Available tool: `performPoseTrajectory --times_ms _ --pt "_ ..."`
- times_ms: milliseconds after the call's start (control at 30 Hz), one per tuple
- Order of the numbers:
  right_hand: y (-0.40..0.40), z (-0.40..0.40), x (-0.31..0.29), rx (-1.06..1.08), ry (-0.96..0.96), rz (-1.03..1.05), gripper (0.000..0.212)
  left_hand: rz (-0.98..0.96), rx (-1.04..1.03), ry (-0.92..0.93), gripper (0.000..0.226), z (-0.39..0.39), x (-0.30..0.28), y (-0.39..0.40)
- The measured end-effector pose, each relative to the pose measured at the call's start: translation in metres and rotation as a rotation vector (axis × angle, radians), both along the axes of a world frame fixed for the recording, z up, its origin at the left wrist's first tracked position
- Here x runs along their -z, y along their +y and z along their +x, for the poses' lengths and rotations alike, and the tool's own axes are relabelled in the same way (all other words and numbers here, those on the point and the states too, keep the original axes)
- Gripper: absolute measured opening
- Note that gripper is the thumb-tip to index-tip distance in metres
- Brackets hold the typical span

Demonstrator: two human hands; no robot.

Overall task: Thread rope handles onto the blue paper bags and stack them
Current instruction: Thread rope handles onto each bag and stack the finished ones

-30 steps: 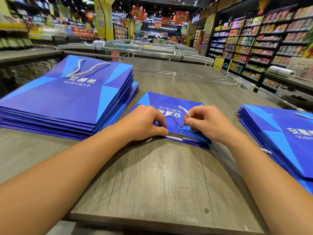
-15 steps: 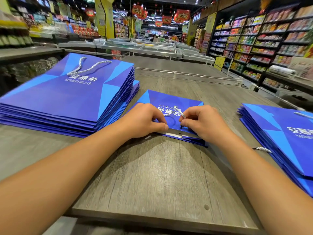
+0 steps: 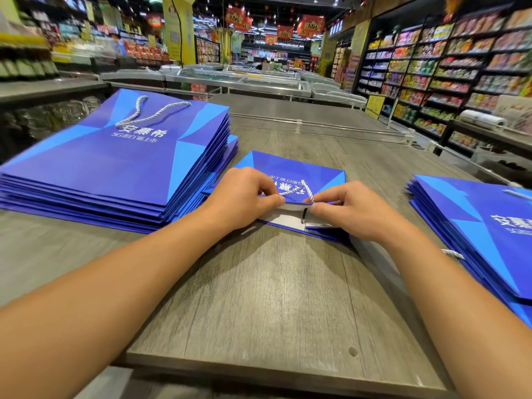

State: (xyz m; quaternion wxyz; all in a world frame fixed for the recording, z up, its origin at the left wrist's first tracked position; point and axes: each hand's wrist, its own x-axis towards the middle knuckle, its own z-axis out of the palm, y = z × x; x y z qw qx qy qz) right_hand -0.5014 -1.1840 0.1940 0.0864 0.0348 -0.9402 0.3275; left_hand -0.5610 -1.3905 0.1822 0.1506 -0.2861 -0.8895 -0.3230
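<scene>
The right hand pinches the white rope handle between thumb and forefinger right at the lifted top edge of the blue paper bag, its other fingers curled under; the rope's dark tip pokes down through the hole into the bag's white inner lip. The left hand pinches that same top edge just beside it, thumb on the near side, holding the mouth open and steady. The bag lies flat in the middle of the desk, its mouth toward the person, with the rope arching back over the printed face. To the left sits a tall stack of bags with a rope handle showing on top, likely the finished pile; to the right another stack, probably those waiting. This looks like the threading step, with one end going through its hole. The next move likely calls for drawing the tip through from inside and securing it, without tearing the paper at the hole.
</scene>
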Motion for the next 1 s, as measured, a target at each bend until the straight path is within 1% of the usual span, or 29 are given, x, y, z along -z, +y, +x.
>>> performPoseTrajectory --times_ms 33,133,200,333,433,567,633,767,933,1000 --pt "0.000 -0.001 0.001 0.009 0.026 -0.003 0.013 0.022 -0.027 0.043 0.010 0.001 -0.001 0.001" --pt "0.001 -0.005 0.005 0.026 0.102 -0.025 0.032 0.090 -0.116 0.254 0.008 0.004 -0.002 0.004" --pt "0.001 -0.008 0.007 0.066 0.141 -0.067 0.036 0.106 -0.115 0.311 0.007 0.009 -0.002 0.008" --pt "-0.007 -0.008 0.009 0.050 0.164 -0.122 0.034 0.005 -0.057 0.216 0.017 0.020 0.004 0.018" --pt "-0.014 -0.007 0.008 0.015 0.197 -0.151 0.042 -0.022 -0.050 0.151 0.017 0.021 0.007 0.023" --pt "-0.015 -0.006 0.007 -0.017 0.214 -0.151 0.052 0.058 -0.066 0.038 0.025 0.020 0.008 0.024" --pt "-0.017 -0.006 0.007 -0.028 0.208 -0.146 0.050 0.111 -0.086 -0.001 0.023 0.020 0.007 0.024" --pt "-0.018 -0.008 0.009 -0.044 0.240 -0.151 0.043 0.159 -0.119 -0.021 0.015 0.022 0.005 0.025" --pt "-0.020 -0.009 0.010 -0.044 0.259 -0.155 0.044 0.165 -0.117 -0.081 0.017 0.022 0.004 0.024" --pt "-0.020 -0.009 0.011 -0.041 0.256 -0.141 0.038 0.153 -0.121 -0.096 0.016 0.021 0.004 0.024"
